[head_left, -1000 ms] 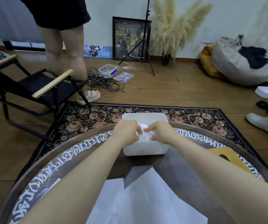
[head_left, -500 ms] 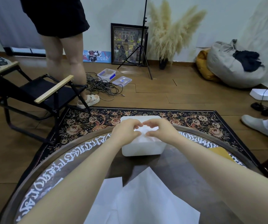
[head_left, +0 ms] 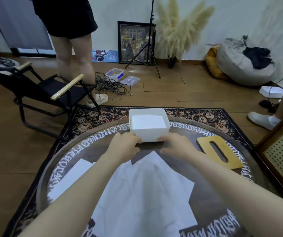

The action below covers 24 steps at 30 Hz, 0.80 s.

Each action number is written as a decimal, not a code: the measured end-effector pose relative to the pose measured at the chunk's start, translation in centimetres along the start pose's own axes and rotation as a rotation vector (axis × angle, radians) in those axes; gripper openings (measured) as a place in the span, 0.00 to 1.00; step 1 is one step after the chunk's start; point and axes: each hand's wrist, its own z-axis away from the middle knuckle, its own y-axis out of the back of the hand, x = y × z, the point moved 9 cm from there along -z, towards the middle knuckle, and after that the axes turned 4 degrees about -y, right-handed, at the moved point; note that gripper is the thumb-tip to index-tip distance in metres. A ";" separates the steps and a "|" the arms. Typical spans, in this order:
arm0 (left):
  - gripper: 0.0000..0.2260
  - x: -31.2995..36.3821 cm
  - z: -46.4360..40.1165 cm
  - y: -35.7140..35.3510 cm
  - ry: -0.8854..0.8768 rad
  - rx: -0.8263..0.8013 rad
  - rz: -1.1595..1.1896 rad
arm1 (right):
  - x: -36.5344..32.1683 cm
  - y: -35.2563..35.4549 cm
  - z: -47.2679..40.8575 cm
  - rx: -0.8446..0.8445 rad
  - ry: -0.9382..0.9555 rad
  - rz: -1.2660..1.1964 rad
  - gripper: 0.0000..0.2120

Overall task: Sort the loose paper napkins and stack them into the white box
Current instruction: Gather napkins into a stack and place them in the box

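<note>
Left hand (head_left: 123,147), right hand (head_left: 176,146) curled beside white box (head_left: 152,134).

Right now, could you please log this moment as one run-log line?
left hand: empty | right hand: empty | white box: holds napkins | loose napkins: on table

white box (head_left: 152,134), white napkins (head_left: 142,189), dark lettered table (head_left: 65,161), floral rug (head_left: 93,117)

One wide-angle view only, worn on the person's head, looking forward and steeply down. The round surface (head_left: 65,161) fills the lower half of the frame, close up; both forearms enter from the bottom corners. Floor and far wall curve across the upper frame.
</note>
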 end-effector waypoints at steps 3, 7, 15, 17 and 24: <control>0.15 0.7 3.1 -0.9 0.012 -0.042 -0.068 | -0.2 -1.4 2.9 -0.053 0.008 0.149 0.24; 0.15 1.3 7.2 -2.1 0.047 -0.103 -0.132 | 0.1 -3.2 6.3 -0.135 -0.012 0.286 0.25; 0.15 2.2 13.7 -4.1 0.099 -0.156 -0.151 | -0.8 -5.6 12.2 -0.215 -0.006 0.333 0.26; 0.15 2.2 14.8 -4.5 0.107 -0.153 -0.157 | -1.0 -6.1 13.2 -0.220 0.003 0.353 0.26; 0.15 1.8 17.3 -5.9 0.107 -0.123 -0.168 | -2.4 -9.0 14.9 -0.232 0.049 0.428 0.25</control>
